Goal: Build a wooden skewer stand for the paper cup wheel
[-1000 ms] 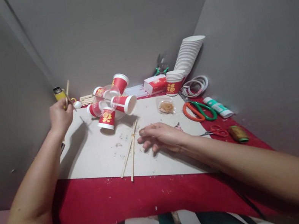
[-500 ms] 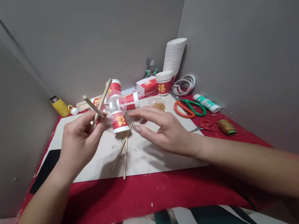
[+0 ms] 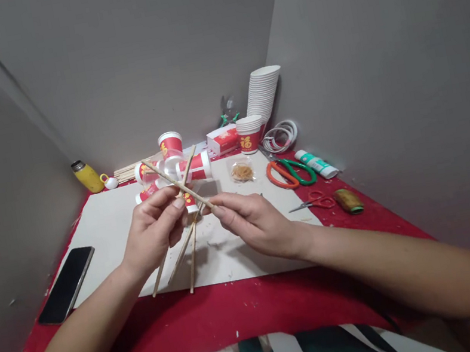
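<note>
My left hand point(image 3: 156, 229) is closed on two crossed wooden sticks point(image 3: 175, 182), raised above the white board point(image 3: 104, 235). My right hand point(image 3: 250, 222) pinches the near end of one of those sticks at its fingertips. Just behind the hands lies a cluster of red paper cups point(image 3: 174, 165) joined around a clear plastic piece. Two more sticks point(image 3: 188, 257) rest on the board below my left hand.
A black phone point(image 3: 67, 284) lies on the red cloth at left. A yellow bottle point(image 3: 87, 176) stands at the back left. At the back right are stacked white cups point(image 3: 264, 95), orange-green scissors point(image 3: 291, 172), small red scissors point(image 3: 315, 203), a glue tube point(image 3: 317, 162) and coiled wire point(image 3: 280, 134).
My left hand came from the back left to the middle with its sticks. My right hand rose off the board and took hold of a stick's end.
</note>
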A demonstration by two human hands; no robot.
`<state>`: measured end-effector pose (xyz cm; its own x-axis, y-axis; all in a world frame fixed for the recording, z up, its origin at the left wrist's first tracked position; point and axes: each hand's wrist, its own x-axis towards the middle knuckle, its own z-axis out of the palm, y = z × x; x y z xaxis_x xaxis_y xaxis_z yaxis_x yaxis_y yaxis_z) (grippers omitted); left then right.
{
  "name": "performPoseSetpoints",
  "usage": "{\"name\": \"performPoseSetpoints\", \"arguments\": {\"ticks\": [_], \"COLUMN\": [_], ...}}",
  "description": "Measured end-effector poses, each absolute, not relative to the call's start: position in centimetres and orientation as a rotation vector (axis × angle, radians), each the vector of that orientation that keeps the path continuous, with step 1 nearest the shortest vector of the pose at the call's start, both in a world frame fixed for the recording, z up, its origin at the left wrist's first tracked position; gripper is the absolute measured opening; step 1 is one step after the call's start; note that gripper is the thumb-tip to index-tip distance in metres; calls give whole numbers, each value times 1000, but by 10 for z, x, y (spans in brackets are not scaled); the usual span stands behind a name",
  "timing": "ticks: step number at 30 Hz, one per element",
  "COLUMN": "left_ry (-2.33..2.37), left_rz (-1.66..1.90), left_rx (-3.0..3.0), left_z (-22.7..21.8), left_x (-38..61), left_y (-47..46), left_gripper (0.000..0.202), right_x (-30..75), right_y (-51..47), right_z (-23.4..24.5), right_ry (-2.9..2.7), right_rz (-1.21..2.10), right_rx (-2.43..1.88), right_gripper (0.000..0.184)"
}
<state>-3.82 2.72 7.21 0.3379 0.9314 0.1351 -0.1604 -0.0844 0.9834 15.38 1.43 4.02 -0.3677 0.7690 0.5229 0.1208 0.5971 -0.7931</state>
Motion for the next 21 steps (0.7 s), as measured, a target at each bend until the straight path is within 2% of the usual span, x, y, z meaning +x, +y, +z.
{"name": "performPoseSetpoints", "arguments": {"ticks": [3,5,9,13,18,21], "left_ry": [758,737,756,751,779,800], "left_rz": [1080,1080,1147,1276,1183,1100], "left_rx": [1275,1245,1186,1091,1115,1150], "left_z": [73,75,81,80,67,60], "left_x": [-30,-23,-10,-3,2,4], "left_y": [28,28,38,55,50,43], "left_gripper": [17,19,20,26,20,17], "right_x": [164,171,179,181,178,175], "right_y": [16,18,15,6,19,30], "right_z": [44,45,47,47,38,30], "right_ry": [-1581,-1393,-1397,-1555,-1226,-1155], "right_rz": [1467,1780,1989,1912,1544,1433], "right_rx": [-654,-566,-426,-416,-523,-621], "right_gripper": [27,28,30,34,24,26]}}
